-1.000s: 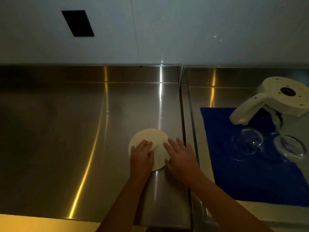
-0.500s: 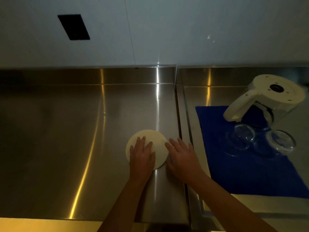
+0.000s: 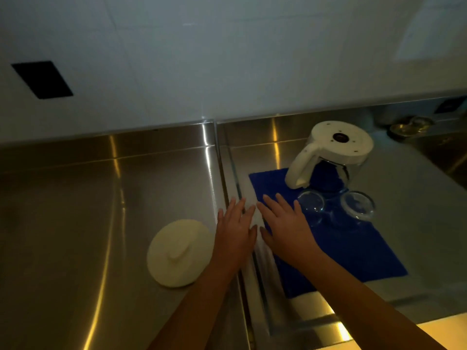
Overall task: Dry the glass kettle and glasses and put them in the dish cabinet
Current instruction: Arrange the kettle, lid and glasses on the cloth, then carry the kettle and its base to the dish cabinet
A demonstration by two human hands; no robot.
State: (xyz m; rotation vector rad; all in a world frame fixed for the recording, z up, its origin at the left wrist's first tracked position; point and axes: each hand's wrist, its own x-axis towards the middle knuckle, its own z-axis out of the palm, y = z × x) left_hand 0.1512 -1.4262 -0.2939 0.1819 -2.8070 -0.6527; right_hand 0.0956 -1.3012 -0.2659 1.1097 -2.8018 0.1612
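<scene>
A glass kettle (image 3: 336, 157) with a cream base and handle stands upside down on the far end of a blue cloth (image 3: 353, 251). Two clear glasses (image 3: 310, 204) (image 3: 357, 205) sit upside down on the cloth just in front of it. The kettle's cream round lid (image 3: 178, 252) lies on the steel counter to the left. My left hand (image 3: 233, 233) hovers open over the seam between the two counters, right of the lid. My right hand (image 3: 284, 227) is open over the cloth's left edge, left of the nearer glass. Neither hand holds anything.
The steel counter (image 3: 75, 236) stretches left, with a raised steel backsplash behind it. A black rectangular panel (image 3: 41, 79) sits in the white wall at upper left. Small metal bowls (image 3: 410, 127) stand at the far right against the backsplash. A yellow-lit front edge runs along the bottom right.
Both hands have left the lid and moved right and forward, toward the blue cloth. The lid stays on the counter. The view has swung right.
</scene>
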